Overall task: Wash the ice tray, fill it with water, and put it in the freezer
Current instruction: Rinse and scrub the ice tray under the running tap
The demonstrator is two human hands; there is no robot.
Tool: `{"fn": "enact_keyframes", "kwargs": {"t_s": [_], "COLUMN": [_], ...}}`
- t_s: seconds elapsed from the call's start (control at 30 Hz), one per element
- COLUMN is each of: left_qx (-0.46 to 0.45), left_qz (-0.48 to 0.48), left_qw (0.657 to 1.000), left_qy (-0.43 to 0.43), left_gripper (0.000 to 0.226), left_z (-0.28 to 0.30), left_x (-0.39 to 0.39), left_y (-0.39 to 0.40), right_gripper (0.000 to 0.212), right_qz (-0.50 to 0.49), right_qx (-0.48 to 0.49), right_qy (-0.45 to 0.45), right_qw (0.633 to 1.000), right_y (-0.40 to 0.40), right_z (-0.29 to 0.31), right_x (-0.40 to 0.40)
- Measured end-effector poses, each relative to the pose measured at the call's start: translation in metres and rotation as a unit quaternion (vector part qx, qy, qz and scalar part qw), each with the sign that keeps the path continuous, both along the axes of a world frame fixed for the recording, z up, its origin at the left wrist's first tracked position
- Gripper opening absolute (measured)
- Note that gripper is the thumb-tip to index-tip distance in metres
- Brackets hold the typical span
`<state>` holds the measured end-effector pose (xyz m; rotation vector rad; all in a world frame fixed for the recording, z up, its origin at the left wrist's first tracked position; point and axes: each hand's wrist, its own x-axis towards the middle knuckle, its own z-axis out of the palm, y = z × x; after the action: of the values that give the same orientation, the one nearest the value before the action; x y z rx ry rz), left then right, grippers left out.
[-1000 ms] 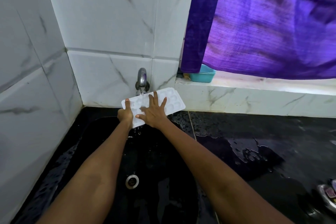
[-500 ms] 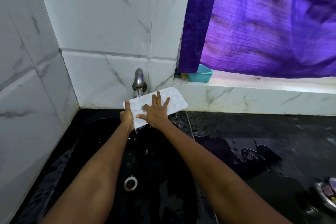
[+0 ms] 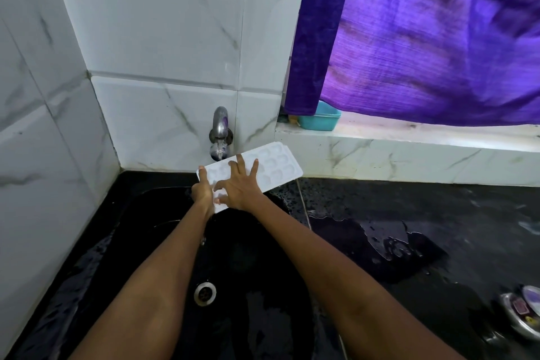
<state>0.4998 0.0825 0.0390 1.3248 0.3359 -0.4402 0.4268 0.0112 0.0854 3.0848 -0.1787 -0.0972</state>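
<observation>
A white plastic ice tray [image 3: 274,165] is held over the black sink [image 3: 163,242], just below the chrome tap [image 3: 219,133] on the tiled wall. My left hand [image 3: 201,191] grips the tray's left end, thumb on top. My right hand [image 3: 241,185] lies flat on the tray's cavities with its fingers spread. The tray tilts slightly, its right end higher and reaching past the sink's edge. Water drips from the tray's near left corner.
The sink's drain [image 3: 205,293] lies below my forearms. A wet black counter [image 3: 409,231] stretches right, with a metal dish [image 3: 523,310] at its right edge. A teal tub [image 3: 320,118] sits on the marble ledge under a purple curtain [image 3: 432,38].
My right hand has slid a little leftward and nearer along the tray, fingers still spread. The left hand keeps its grip. The view has shifted slightly.
</observation>
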Motion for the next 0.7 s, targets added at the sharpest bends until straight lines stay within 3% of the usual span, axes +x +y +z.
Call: {"fn": "enact_keyframes", "kwargs": {"t_s": [0.07, 0.17, 0.27, 0.33, 0.4, 0.47, 0.57, 0.7], "left_qx": [0.018, 0.052, 0.118, 0.173, 0.243, 0.342, 0.499, 0.600], "left_qz": [0.003, 0.015, 0.023, 0.015, -0.004, -0.052, -0.112, -0.143], "left_qw": [1.000, 0.998, 0.992, 0.981, 0.960, 0.914, 0.806, 0.706], "left_qy": [-0.010, -0.020, -0.048, -0.088, -0.141, -0.210, -0.299, -0.349], "left_gripper": [0.069, 0.069, 0.066, 0.063, 0.062, 0.057, 0.049, 0.048], "left_z": [0.001, -0.005, -0.015, -0.020, -0.022, -0.026, -0.031, -0.030], "left_x": [0.003, 0.006, 0.005, -0.001, -0.009, -0.018, -0.035, -0.052], "left_y": [0.004, 0.019, 0.038, 0.053, 0.070, 0.087, 0.103, 0.121], "right_gripper": [0.046, 0.047, 0.024, 0.020, 0.023, 0.025, 0.033, 0.037], "right_qz": [0.008, 0.035, 0.045, -0.007, -0.060, -0.098, -0.137, -0.167], "right_qx": [0.003, 0.091, 0.200, 0.226, 0.219, 0.208, 0.206, 0.200], "right_qy": [0.012, 0.046, -0.100, -0.193, -0.173, -0.119, -0.011, 0.127], "right_qw": [1.000, 0.994, 0.974, 0.955, 0.958, 0.966, 0.969, 0.957], "right_y": [0.004, 0.000, -0.006, -0.014, -0.021, -0.026, -0.022, -0.010], "right_z": [-0.004, -0.002, -0.003, -0.011, -0.024, -0.037, -0.053, -0.067], "right_x": [0.000, -0.002, -0.008, -0.013, -0.019, -0.022, -0.025, -0.031]}}
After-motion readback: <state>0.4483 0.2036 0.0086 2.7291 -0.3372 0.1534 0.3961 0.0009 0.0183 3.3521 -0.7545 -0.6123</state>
